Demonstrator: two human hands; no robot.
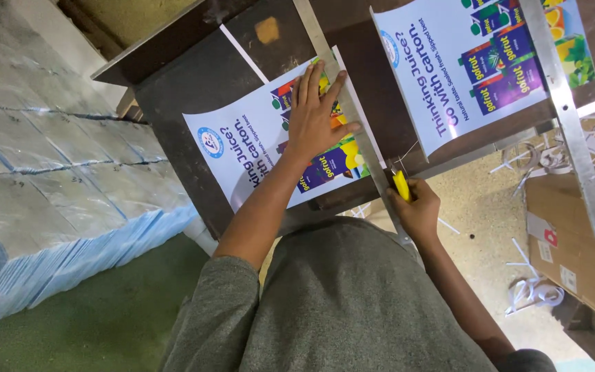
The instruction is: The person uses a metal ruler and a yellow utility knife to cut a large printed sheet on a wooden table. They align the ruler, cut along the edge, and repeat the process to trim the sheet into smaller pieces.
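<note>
Pressing poster [256,148] w/ left hand [315,114], fingers spread; right hand [418,210] grips yellow cutter [401,184].

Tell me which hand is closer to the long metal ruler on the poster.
Left. The left hand lies flat on the poster with fingertips against the metal ruler. The right hand holds a yellow cutter just off the ruler's lower end.

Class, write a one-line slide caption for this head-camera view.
Left hand presses a printed poster beside a metal straightedge while the right hand holds a yellow cutter.
</note>
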